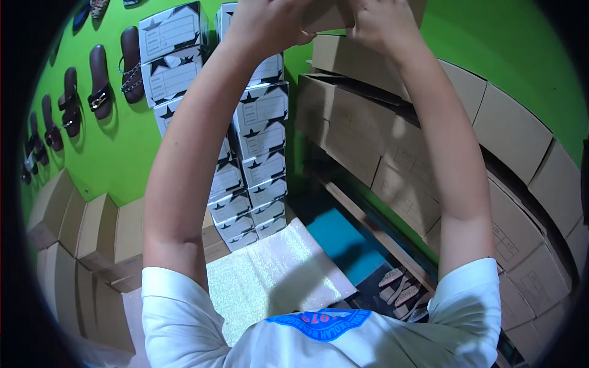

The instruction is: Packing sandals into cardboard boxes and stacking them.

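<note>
Both my arms are raised and stretched forward to the top edge of the view. Between my hands is a brown cardboard box point(332, 17), cut off by the top edge, so most of it is hidden. My left hand point(275, 23) closes on its left side, thumb pointing inward. On the opposite side my right hand point(381, 26) grips it, with the fingers partly out of view. Just below, a row of brown cardboard boxes point(353, 61) lies on top of a shelf stack, close under my right hand.
White shoe boxes with black stars point(264, 110) rise in tall stacks left of centre. Sandals point(99, 83) hang on the green wall point(116, 159). More brown boxes point(98, 227) stand at lower left. A shiny pale sheet point(270, 270), a teal surface point(343, 236) and loose sandals point(402, 288) lie below.
</note>
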`<state>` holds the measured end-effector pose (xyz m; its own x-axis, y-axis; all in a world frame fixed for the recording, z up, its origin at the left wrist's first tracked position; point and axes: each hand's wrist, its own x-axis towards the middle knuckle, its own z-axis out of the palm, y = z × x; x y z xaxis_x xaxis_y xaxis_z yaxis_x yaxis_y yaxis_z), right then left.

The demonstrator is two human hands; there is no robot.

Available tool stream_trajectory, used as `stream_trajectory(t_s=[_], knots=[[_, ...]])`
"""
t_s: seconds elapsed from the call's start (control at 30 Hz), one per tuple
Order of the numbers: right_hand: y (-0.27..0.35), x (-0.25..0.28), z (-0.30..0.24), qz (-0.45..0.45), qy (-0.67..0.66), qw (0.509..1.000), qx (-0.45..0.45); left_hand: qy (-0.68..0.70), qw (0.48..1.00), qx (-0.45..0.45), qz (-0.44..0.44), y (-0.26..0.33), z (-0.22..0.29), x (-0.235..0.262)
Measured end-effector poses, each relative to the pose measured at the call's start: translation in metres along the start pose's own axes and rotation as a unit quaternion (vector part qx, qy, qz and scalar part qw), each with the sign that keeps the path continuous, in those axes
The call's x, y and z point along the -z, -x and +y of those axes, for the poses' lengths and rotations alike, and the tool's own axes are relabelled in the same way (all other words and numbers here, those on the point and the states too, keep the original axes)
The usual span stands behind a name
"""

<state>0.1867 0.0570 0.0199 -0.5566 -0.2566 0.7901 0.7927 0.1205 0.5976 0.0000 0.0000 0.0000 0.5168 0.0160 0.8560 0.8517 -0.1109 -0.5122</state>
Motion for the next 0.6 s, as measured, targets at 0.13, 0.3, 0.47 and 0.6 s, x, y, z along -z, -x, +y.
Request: stream_trajectory(t_s=[0.13, 0.3, 0.47, 0.6], knots=[[-0.01, -0.021, 0.009, -0.127, -0.062, 0.988, -0.064, 0.005, 0.994, 0.082, -0.07, -0.014, 0.014, 0.004], [-0.012, -0.054, 0.039, -0.13, -0.172, 0.97, -0.115, -0.02, 0.987, 0.126, -0.096, -0.005, 0.011, -0.01], [-0.007, -0.066, 0.041, -0.099, -0.244, 0.961, -0.087, -0.007, 0.988, 0.132, -0.076, -0.001, -0.009, -0.048], [-0.007, -0.05, 0.044, -0.159, -0.206, 0.961, -0.097, -0.004, 0.992, 0.124, -0.018, -0.02, -0.026, -0.075]])
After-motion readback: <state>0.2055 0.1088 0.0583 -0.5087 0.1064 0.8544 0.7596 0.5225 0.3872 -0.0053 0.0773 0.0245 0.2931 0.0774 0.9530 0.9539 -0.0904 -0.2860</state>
